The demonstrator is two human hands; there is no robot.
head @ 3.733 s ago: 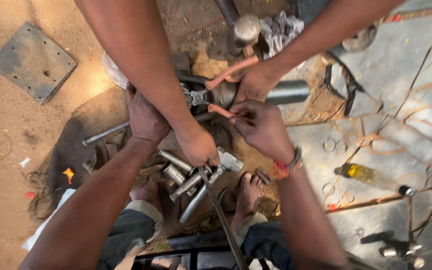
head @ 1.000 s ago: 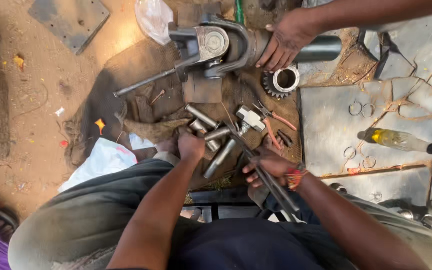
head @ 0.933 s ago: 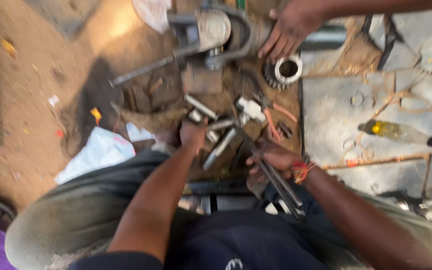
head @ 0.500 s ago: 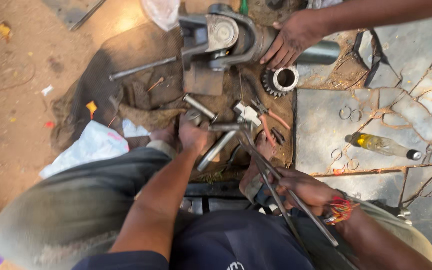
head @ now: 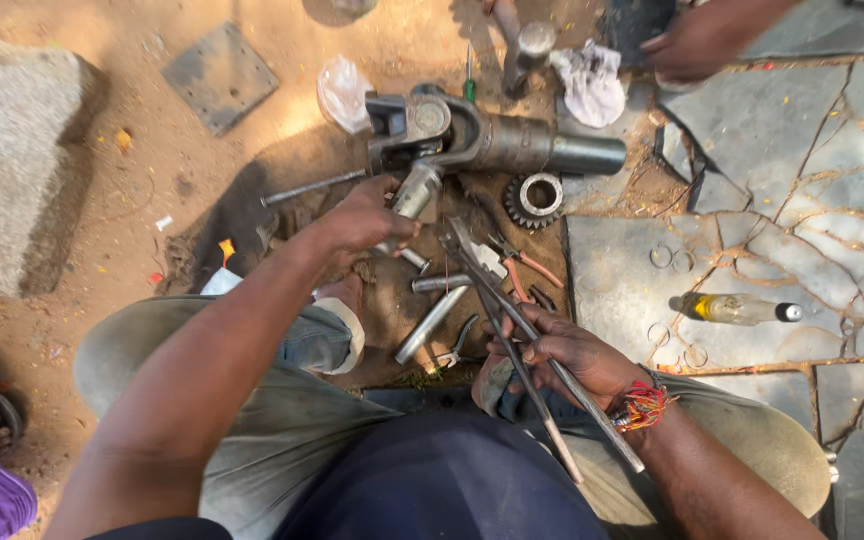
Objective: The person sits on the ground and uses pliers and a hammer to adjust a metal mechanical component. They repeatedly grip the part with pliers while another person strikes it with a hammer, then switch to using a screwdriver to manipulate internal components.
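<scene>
Since half a second ago the left hand [head: 367, 218] has reached forward, fingers closed around a steel cylinder [head: 414, 195] under the joint yoke [head: 422, 125], while the right hand [head: 562, 352] grips long pliers [head: 512, 330]; steady support seems wise.

At the upper left of the frame we see a flat square metal plate [head: 219, 77] on the dirt, with a grey stone block [head: 12, 165] at the far left. A toothed gear [head: 535, 198] lies centre top; right of centre, a small bottle [head: 737, 309] rests on cracked paving [head: 812, 150].
</scene>
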